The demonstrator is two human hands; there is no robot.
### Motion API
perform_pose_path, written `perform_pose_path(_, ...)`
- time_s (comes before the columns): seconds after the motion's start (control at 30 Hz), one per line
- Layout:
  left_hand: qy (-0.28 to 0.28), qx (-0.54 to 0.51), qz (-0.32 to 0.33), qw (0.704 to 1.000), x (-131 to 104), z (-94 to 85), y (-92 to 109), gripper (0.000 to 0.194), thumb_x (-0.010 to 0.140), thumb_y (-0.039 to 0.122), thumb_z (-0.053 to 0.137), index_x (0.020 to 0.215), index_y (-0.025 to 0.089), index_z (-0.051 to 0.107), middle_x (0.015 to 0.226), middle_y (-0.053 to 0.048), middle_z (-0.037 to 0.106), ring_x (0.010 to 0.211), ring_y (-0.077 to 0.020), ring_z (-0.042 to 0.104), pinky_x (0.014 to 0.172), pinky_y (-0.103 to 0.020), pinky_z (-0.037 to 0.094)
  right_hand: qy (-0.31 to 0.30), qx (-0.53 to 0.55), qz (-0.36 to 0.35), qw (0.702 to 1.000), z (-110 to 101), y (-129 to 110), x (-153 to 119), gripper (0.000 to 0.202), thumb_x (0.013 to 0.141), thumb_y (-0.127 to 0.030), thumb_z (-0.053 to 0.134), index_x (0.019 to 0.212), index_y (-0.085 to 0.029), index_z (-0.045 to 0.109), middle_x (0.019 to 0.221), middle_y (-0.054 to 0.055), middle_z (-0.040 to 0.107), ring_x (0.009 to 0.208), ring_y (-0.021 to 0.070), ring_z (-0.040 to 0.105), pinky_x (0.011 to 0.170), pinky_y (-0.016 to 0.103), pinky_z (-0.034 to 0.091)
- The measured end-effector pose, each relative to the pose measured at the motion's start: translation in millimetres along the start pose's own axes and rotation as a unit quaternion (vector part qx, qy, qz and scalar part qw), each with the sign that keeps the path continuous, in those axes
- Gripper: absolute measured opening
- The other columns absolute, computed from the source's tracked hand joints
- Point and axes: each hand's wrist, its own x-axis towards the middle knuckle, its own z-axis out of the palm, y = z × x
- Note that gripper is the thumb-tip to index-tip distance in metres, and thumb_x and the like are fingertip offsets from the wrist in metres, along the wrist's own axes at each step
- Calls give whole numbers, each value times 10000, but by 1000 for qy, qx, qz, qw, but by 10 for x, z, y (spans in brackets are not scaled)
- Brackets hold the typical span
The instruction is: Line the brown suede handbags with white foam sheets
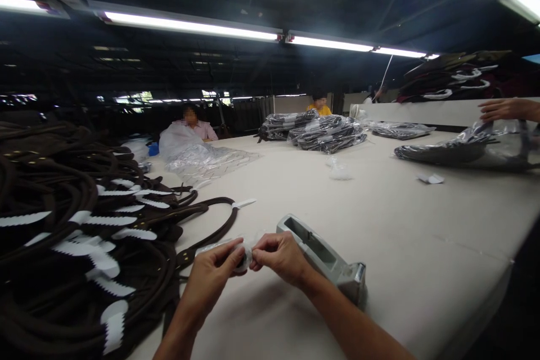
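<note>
In front of me, my left hand (215, 270) is closed round a small roll of clear tape (246, 259), thumb on top. Thumb and fingers of my right hand (280, 256) are pinched together at the roll's right edge; whether a loose end of tape is between them is too small to see. A grey tape dispenser (323, 253) lies beside my right hand, partly behind my forearm, and no roll shows in its long slot. Left of my left hand, a dark brown bag handle (223, 230) with a white paper tag sticks out from a pile.
Dark brown bags (84, 208) with white tags are heaped at left. Clear plastic bags (198, 152) and plastic-wrapped dark goods (324, 132) lie across the white table (405, 242). At right, another person's hand (508, 109) touches a wrapped item (455, 152). Two people sit farther back.
</note>
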Motion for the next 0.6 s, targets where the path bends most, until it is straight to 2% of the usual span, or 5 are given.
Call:
perform_pose_path(0.37, -12, -4, 6, 1000, -46, -32, 64, 599, 644, 477, 809, 1101, 103, 705, 955, -87, 755, 764, -198, 706, 741, -313, 619, -30, 86, 25, 996, 9, -71, -20, 181, 660, -274, 779, 714, -106, 739, 617, 58, 698, 573, 154, 655, 626, 281, 561)
perform_pose_path(0.6, 5, 6, 3, 1000, -32, 6, 81, 680, 563, 519, 834, 1075, 88, 714, 911, -85, 761, 743, -206, 705, 712, -320, 624, -22, 69, 13, 997, 4, -34, -15, 173, 672, -273, 775, 697, -106, 735, 611, 60, 696, 569, 153, 652, 623, 283, 562)
